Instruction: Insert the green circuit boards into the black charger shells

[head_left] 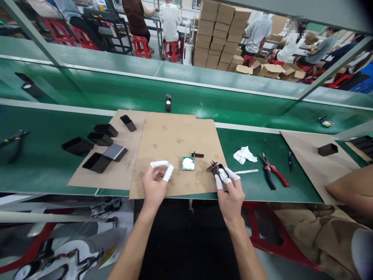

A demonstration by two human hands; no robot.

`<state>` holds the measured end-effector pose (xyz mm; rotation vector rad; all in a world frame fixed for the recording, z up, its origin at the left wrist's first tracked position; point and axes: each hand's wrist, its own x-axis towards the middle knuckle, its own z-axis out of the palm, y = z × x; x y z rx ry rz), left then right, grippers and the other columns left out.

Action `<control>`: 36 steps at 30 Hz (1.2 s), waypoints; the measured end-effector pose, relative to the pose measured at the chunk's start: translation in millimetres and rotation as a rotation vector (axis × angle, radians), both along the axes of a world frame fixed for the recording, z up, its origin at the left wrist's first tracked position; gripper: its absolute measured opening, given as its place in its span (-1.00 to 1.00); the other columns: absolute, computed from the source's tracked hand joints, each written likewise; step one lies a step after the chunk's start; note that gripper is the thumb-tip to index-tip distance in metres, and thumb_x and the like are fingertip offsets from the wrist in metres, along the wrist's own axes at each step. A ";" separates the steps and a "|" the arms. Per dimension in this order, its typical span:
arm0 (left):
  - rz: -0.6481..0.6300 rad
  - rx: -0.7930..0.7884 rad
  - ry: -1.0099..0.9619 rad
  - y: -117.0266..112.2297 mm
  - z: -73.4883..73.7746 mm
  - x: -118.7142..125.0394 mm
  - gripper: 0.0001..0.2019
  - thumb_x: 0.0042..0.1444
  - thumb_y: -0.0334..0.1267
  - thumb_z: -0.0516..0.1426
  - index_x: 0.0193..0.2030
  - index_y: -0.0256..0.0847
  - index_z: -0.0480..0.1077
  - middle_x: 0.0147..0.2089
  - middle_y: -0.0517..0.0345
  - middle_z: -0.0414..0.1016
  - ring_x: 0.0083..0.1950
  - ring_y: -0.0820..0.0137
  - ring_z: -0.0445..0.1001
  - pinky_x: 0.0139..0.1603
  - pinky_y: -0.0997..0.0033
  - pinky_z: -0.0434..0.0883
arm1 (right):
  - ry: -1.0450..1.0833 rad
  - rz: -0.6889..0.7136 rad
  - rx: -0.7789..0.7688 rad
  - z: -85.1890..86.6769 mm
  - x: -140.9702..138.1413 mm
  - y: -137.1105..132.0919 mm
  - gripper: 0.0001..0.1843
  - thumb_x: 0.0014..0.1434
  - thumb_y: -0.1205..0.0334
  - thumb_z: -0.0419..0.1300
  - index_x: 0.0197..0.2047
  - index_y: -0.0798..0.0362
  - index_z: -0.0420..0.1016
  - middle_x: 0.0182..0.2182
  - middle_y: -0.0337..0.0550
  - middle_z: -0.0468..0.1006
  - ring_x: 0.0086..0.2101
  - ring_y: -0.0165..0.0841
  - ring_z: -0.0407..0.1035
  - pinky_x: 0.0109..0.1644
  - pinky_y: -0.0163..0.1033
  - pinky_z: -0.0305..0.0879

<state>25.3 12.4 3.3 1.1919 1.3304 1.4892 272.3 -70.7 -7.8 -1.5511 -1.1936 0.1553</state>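
My left hand [155, 181] hovers over the cardboard sheet [175, 132]. Its thumb and forefinger, in white finger cots, curve toward each other around a gap with nothing visible in it. At the sheet's right edge my right hand [231, 190], also in white finger cots, grips a small black plastic case [215, 171] with dark thin parts sticking out at its left end. Fingers hide part of the case. Between the hands lies a small green circuit board [188, 163] topped by a white round patch. A short black piece [198, 155] lies just behind the board, with wires beside it.
Several open black cases [97, 162] stand at left. Rightward lie a crumpled white cloth [244, 155], a white strip [247, 171], red-and-black pliers [274, 173] and a thin black tool [290, 162]. Another person's arm [352, 186] is at far right. A black device [168, 102] stands behind.
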 end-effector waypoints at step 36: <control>-0.319 -0.379 -1.265 -53.1 73.4 29.4 -0.48 0.16 -0.03 0.50 0.16 -0.04 0.44 -0.35 0.38 0.54 -0.74 0.75 -0.03 -0.69 0.59 -0.11 | -0.701 0.797 0.218 80.7 -39.8 49.5 -0.60 0.39 0.37 0.30 0.25 -0.06 0.57 -0.02 0.03 0.73 -0.13 -0.16 0.64 -0.11 -0.12 0.55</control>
